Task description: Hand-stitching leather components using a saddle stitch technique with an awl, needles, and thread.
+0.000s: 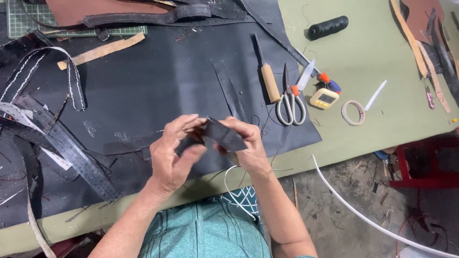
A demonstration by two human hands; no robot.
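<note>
hands: left hand [174,153] and right hand [246,143] both clamped on 1 black leather piece [221,135]
scissors [289,102]: just right of piece, on black leather sheet [153,91]

Scissors [290,102] on leather sheet [143,91], awl [267,76] left, tape roll [353,112] right
</note>
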